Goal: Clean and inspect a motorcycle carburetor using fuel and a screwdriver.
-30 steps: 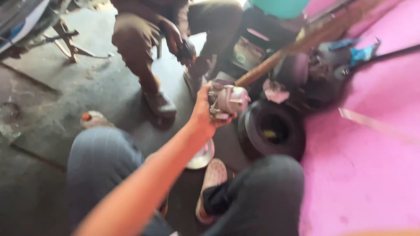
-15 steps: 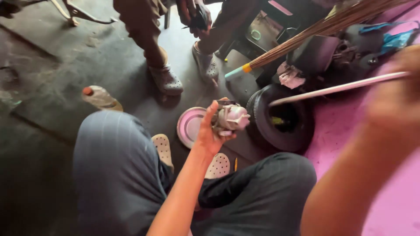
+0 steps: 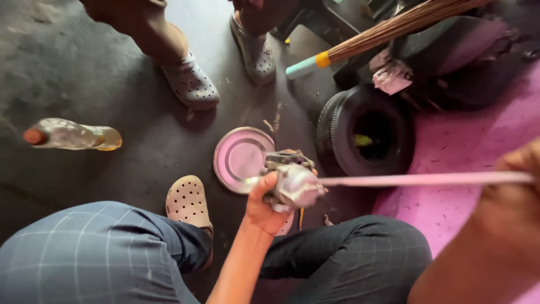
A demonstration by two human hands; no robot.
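My left hand (image 3: 264, 205) is clamped round a small grey metal engine part (image 3: 292, 181), held above the floor betw. my knees. My right hand (image 3: 514, 186), blurred at frame edge, grips a thin pale rod (image 3: 416, 179) w/ its tip at the part. Just below: round metal lid (image 3: 239, 157); beside it, small black tyre (image 3: 365, 132). Plastic bottle (image 3: 70, 135) lies left.

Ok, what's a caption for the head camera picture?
Left hand grips a grey metal engine part; right hand pokes it with a thin pale rod.
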